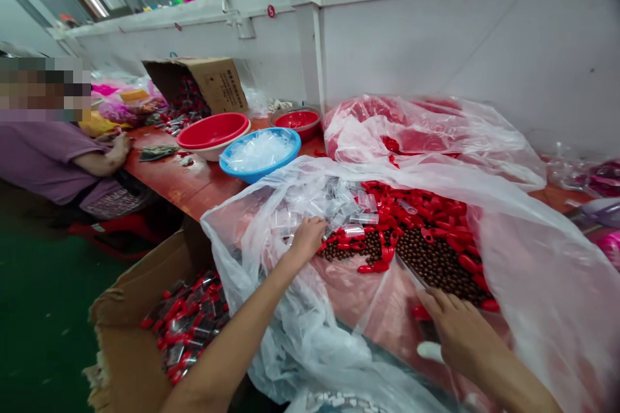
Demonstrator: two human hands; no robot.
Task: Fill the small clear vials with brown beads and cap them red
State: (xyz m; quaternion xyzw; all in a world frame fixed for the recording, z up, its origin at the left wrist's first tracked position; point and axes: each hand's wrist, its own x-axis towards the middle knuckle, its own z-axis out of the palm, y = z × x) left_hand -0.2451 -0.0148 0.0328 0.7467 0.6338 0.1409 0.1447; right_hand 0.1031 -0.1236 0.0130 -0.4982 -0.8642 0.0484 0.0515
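My left hand (309, 238) is at the near edge of a heap of clear plastic tubes (334, 200), its fingers curled together; what they hold, if anything, is hidden. Lower right, my right hand (450, 322) is closed around a thin, flat grey strip (411, 269) whose far end reaches small brown balls (431, 264). A white rounded piece (430, 351) shows beside that hand; I cannot tell what it is. Red plastic scoop-like pieces (411, 206) lie behind and among the balls. All of this rests on a clear plastic sheet (300, 335) spread over the work surface.
A cardboard box (121, 335) of red-and-clear filled pieces stands lower left. Behind are a blue basin (261, 167) of clear plastic, a red basin (213, 130), a bag of red parts (416, 122) and a tipped carton (217, 84). Another person (53, 154) sits at left.
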